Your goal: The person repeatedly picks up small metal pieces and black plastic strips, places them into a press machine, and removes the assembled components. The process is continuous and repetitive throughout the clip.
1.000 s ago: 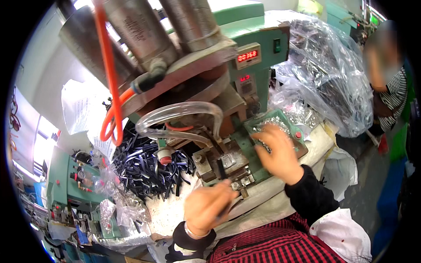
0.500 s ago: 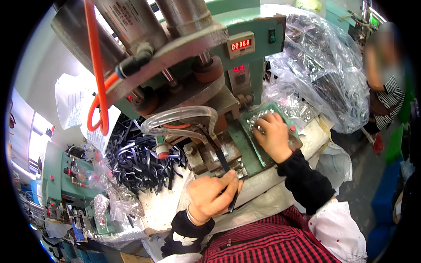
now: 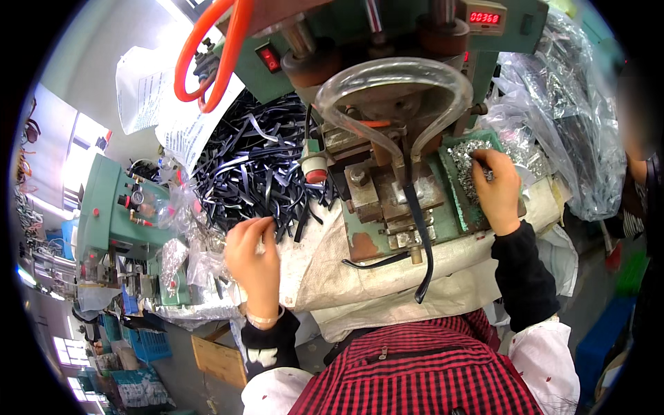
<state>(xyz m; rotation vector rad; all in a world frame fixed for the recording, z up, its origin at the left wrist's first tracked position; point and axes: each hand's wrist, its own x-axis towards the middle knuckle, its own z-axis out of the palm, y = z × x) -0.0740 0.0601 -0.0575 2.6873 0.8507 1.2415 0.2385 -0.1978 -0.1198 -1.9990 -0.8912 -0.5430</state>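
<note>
A worker's left hand (image 3: pixel 253 259) has come off the black strip (image 3: pixel 417 225) it was holding a half second earlier and now hangs beside a heap of dark strips (image 3: pixel 256 166) on the desk (image 3: pixel 319 245). Its grip is loosely curled, the thumb apart from the fingers, with nothing visible in it. The strip sits unheld in the metal fixture (image 3: pixel 380 187), below a looped clear tube (image 3: pixel 394 66), its curved tip hanging past the front; the fixture appears to support it alone, leaving that hand free. A second black strip (image 3: pixel 377 263) lies just in front of the fixture. The right hand (image 3: pixel 499 190) remains at the green tray (image 3: pixel 453 183) of small silver parts (image 3: pixel 465 162), fingers bent; whether its grip has a part cannot be told.
</note>
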